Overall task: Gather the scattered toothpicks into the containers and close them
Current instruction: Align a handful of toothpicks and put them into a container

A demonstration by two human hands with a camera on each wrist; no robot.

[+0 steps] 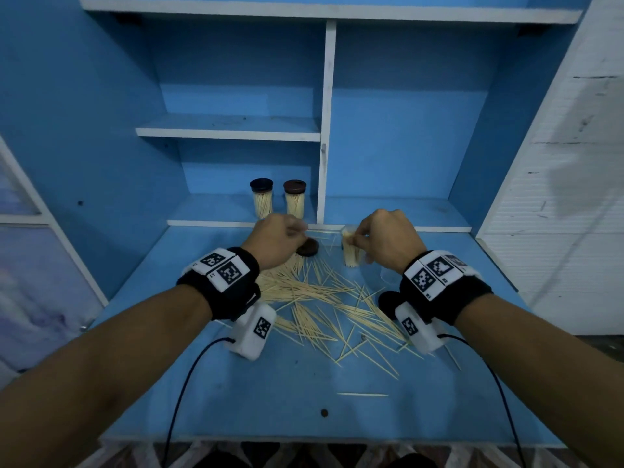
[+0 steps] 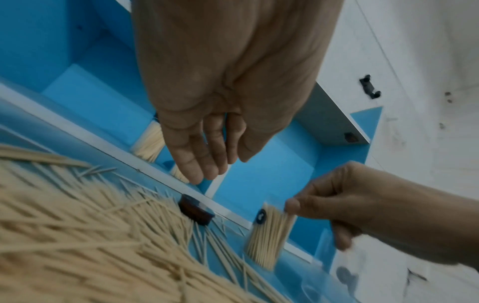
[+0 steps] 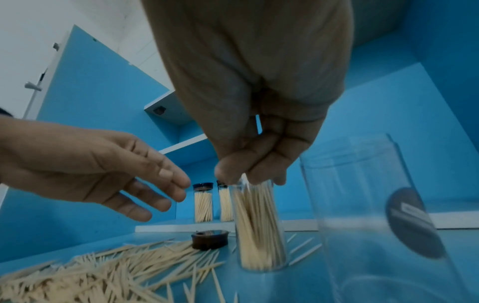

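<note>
Blue desk [image 1: 297, 393] filling the lower half of the head view, with a shelf [image 1: 388, 211] across the middle of the frame. Loose toothpicks [image 1: 314, 298] strewn over the centre of the desk, thickest toward centre-left just under the left wrist, long axes running every way but mostly flat and fanned left to right.

Two capped jars [image 1: 277, 199] packed with toothpicks, upright on the shelf, above centre. Open jar [image 3: 259, 231] upright on the desk at centre-right, nearly full, sticks standing on end. Empty clear jar [image 3: 368, 215] just right of it, blurred. Brown lid [image 3: 210, 239] lying on the desk at the far edge of the pile, left of the open jar.

Right hand [image 1: 388, 241] above the open jar, fingertips [image 3: 234, 170] pinching a small bunch of toothpicks at the jar mouth, sticks pointing down along the jar's axis. Left hand [image 3: 108, 174] spread and relaxed, holding nothing, hovering over the lid.

Pile nearer the left hand; probably next for that hand, the lid or another bunch of toothpicks.
</note>
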